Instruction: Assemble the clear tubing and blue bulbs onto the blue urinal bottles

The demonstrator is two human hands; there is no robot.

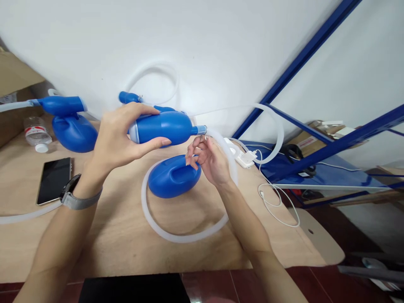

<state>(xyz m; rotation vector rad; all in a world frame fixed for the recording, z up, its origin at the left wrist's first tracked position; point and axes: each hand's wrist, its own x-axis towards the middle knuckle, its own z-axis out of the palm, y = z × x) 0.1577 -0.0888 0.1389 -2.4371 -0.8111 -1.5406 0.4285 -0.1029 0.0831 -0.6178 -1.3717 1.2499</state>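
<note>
My left hand (115,134) is wrapped round a blue plastic bottle-shaped funnel (168,127), held sideways above the table. Its narrow spout points right, into the end of a translucent white hose (232,158). At that joint, the fingers of my right hand (214,162) pinch a small metal hose clamp (205,135); its exact seating is too small to tell. Below the funnel a blue plastic jug (173,179) lies on the table, with the hose looping round it.
On the wooden table (126,248) a phone (54,181), a water bottle (36,134) and another blue jug (75,134) are at the left. A power strip (244,158) with white cables lies at the right, beside a blue metal shelf (315,176). More blue parts (129,97) lie by the wall.
</note>
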